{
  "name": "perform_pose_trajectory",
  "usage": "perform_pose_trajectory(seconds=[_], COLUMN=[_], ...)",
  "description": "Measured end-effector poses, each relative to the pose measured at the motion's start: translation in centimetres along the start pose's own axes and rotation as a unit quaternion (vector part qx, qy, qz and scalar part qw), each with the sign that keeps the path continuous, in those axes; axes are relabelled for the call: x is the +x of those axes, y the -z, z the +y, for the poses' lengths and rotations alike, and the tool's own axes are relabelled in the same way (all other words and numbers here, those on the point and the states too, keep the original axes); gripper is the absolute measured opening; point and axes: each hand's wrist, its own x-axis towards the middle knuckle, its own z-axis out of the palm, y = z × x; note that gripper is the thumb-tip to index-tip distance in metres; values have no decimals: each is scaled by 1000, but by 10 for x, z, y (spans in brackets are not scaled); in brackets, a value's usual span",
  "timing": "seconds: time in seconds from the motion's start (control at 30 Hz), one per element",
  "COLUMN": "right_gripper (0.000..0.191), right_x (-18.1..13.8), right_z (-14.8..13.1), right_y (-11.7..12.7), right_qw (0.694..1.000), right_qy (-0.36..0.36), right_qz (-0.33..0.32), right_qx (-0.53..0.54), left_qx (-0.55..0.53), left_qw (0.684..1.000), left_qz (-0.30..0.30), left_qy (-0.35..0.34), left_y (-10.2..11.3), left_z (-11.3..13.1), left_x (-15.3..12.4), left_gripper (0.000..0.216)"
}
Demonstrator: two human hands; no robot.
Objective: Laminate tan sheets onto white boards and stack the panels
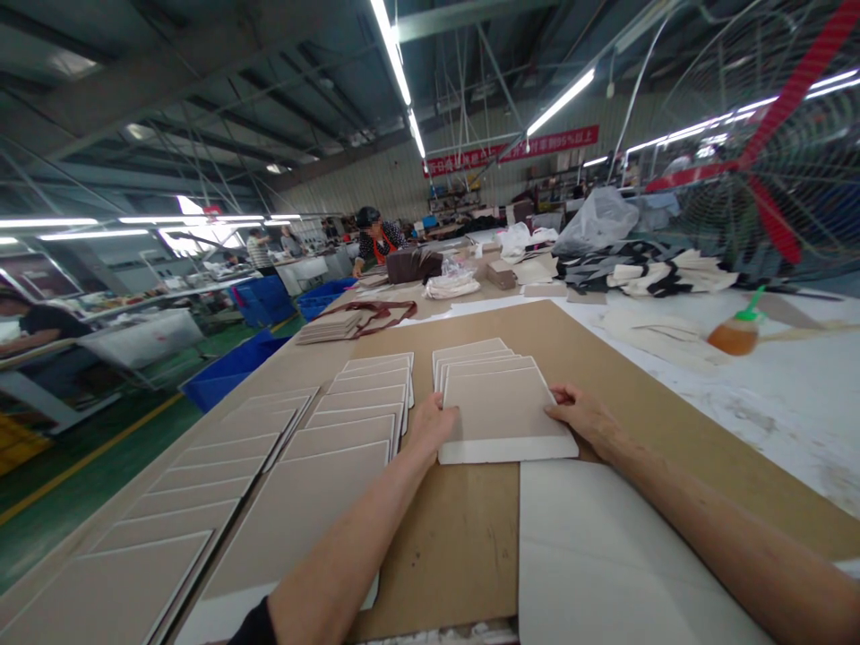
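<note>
A beige flat panel (pixel 501 403) with a white strip along its near edge lies between my hands, on top of an overlapping row of similar panels (pixel 468 351). My left hand (pixel 435 423) pinches its left edge, thumb on top. At the right edge, my right hand (pixel 583 414) grips the panel between thumb and fingers. Two more rows of overlapping beige panels, a middle row (pixel 336 479) and a far-left row (pixel 194 479), stretch away to my left. Below my right forearm is a large off-white sheet (pixel 605 555), partly covered by that arm.
A brown board (pixel 436 546) covers the worktable. On the right stand an amber bottle with a green nozzle (pixel 735 331) and a large fan (pixel 759 166). Blue bins (pixel 232 367) line the left side. Fabric pieces (pixel 645 273) and a person (pixel 377 240) are at the far end.
</note>
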Motion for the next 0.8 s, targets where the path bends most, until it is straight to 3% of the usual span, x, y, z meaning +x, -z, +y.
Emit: perform_pose_trajectory(seconds=[0.27, 0.63, 0.73, 0.8], right_gripper=[24, 6, 4, 14], right_x=[-9, -16, -20, -27], right_z=[-9, -32, -38, -40], right_y=[-1, -1, 14, 36], right_qw=[994, 967, 961, 959], right_qy=[1, 53, 75, 76], right_qz=[-54, -59, -60, -45], right_qx=[-91, -241, -260, -269], left_qx=[38, 160, 184, 190], left_qw=[999, 983, 977, 972], left_qz=[-20, -16, -14, -16], left_qy=[-11, -84, -109, -134], left_y=[8, 6, 13, 16], left_z=[-13, -13, -8, -2], left_x=[-11, -18, -25, -37], left_gripper=[29, 29, 28, 42])
